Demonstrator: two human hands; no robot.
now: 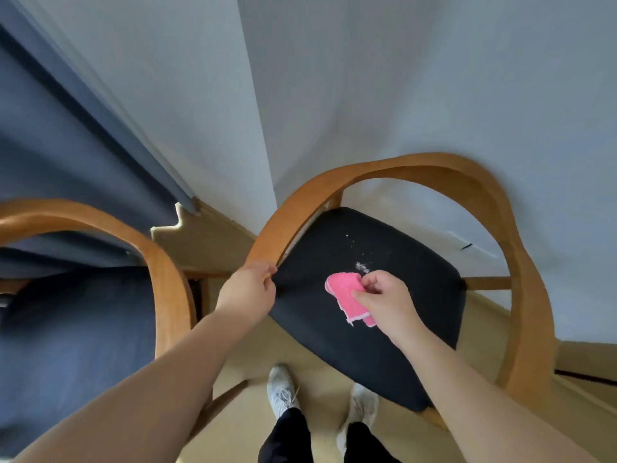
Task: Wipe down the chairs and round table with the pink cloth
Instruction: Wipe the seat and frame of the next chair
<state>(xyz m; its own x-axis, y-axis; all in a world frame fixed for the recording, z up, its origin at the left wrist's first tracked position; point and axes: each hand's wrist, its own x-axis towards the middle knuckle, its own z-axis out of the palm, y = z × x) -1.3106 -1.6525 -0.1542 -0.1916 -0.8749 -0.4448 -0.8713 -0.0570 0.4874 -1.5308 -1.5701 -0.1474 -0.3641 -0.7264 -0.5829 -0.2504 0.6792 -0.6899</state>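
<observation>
Pink cloth (pixel 347 297) is sitting folded in several layers over the middle of the black seat (pixel 384 345) of the chair (pixel 521 248) on the right. Its pale edging is showing along the near end, and whether it is pressing flat on the fabric cannot be told. The person's right hand (pixel 384 302) is pinching it, with the thumb lying across the cloth's top and the curled fingers closing on its right edge. A cluster of small white crumbs (pixel 362 267) is lying on the seat just beyond the cloth's far corner, with finer specks trailing away toward the back of the seat. The left hand (pixel 248 290) is gripping the near left end of the chair's curved wooden frame (pixel 417 163), fingers wrapping around the wood just beside the seat's left corner. That frame is arching behind the seat and coming down again on the right. A second chair (pixel 160 279) of the same bent wood is standing just to the left, its dark seat partly hiding under the left forearm. A blue curtain (pixel 50 155) is hanging behind it, beside a white wall (pixel 400 78). Below, two feet in white sneakers (pixel 282 392) are standing on the tan floor (pixel 240 355) at the seat's near edge.
</observation>
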